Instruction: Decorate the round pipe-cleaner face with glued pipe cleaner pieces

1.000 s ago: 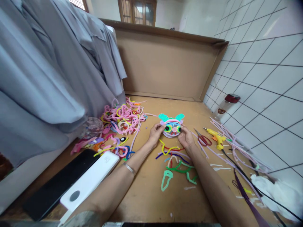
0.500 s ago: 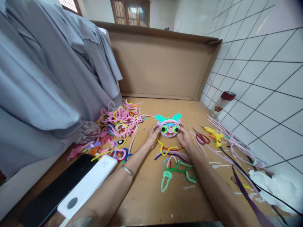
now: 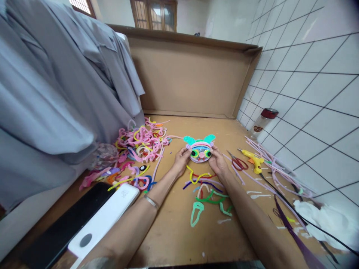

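A round, colourful animal face [image 3: 201,153] with green ears, black-and-green eyes and a pink nose is held upright over the middle of the table. My left hand [image 3: 182,160] grips its left edge between thumb and fingers. On the opposite edge, my right hand [image 3: 218,160] has hold of it too. Just below the face lie a yellow pipe cleaner [image 3: 196,179], red and purple ones, several green pieces and a light green loop [image 3: 197,215].
Tangled pink pipe cleaners [image 3: 148,144] lie left, near a white device [image 3: 103,220] and a black slab [image 3: 67,224]. Red-handled scissors [image 3: 239,163], a yellow glue gun [image 3: 255,161] with its cord, a jar [image 3: 263,122] and white tissue [image 3: 328,224] are right. Cardboard [image 3: 190,74] stands behind.
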{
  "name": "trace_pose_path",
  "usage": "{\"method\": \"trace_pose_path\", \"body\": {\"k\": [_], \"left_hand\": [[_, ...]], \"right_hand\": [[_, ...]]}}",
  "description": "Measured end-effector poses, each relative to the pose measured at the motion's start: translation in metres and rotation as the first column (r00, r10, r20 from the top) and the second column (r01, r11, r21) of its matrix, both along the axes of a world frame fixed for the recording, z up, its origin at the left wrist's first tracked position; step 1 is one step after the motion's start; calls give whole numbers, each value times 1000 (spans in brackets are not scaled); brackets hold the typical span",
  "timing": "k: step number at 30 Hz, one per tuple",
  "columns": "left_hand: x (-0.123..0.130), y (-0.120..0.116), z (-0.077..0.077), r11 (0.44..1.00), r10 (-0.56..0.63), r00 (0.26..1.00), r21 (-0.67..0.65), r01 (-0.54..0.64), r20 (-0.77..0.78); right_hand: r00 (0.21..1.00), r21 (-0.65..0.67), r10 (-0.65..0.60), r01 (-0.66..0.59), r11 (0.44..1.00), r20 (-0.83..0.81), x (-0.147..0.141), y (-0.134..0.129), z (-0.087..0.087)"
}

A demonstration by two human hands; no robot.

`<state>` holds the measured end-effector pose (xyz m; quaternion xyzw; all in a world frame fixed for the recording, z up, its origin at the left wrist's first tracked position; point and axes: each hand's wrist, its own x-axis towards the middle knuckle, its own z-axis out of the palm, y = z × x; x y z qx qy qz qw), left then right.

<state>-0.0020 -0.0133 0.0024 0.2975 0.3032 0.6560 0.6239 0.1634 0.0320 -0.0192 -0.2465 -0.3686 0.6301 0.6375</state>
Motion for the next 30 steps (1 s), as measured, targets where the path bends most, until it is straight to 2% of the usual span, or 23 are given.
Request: {"method": "trace_pose_path", "body": {"k": [8,16,23,30], "left_hand": [[0,1,0,1000,-2,1000,-11,2,24],[1,0,1,1000,10,999,-12,-10,35],[-2,2,0,998,9,1000,-61,-7,23],[1,-1,4,999,31,999,-23,-31,9]], "right_hand": [[1000,1,20,-20,1000,13,3,2,-2],[1000,-20,-13,14,1000,6,1,-1,3],[1000,-32,-11,11,999,-2,1,-3,6],[1000,-40,-16,16,999,-13,0,-4,7]]}}
